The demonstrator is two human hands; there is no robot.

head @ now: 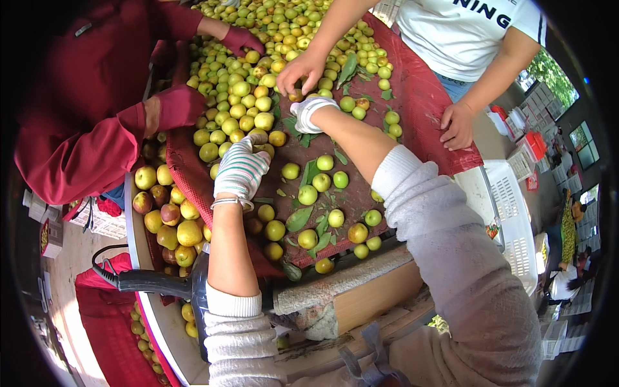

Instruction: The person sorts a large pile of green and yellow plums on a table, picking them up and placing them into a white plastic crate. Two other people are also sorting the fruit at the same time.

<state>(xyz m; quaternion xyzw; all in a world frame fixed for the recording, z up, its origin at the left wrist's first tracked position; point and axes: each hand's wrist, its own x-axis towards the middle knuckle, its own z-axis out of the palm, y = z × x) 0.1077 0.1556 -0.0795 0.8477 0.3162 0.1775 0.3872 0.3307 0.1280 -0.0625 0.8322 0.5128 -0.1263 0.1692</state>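
In a striped knit glove, my left hand (244,167) rests at the near edge of a heap of yellow-green jujubes (237,89). One jujube (265,150) shows between its thumb and forefinger; whether they grip it is unclear. My right hand (312,115), gloved too, reaches farther forward beside a co-worker's bare hand (304,72). Its fingertips are largely hidden, so any fruit in them cannot be seen. Between and below my hands, loose jujubes (321,183) and green leaves (299,219) are scattered over a dark red cloth (355,193).
At the left, a co-worker's maroon-gloved hand (181,107) is by the heap. Larger, browner jujubes (188,233) fill a side channel. A black corded tool, like a hair dryer (154,283), lies across the rim. A white plastic crate (512,217) stands right; a towel-covered edge (348,283) is before me.
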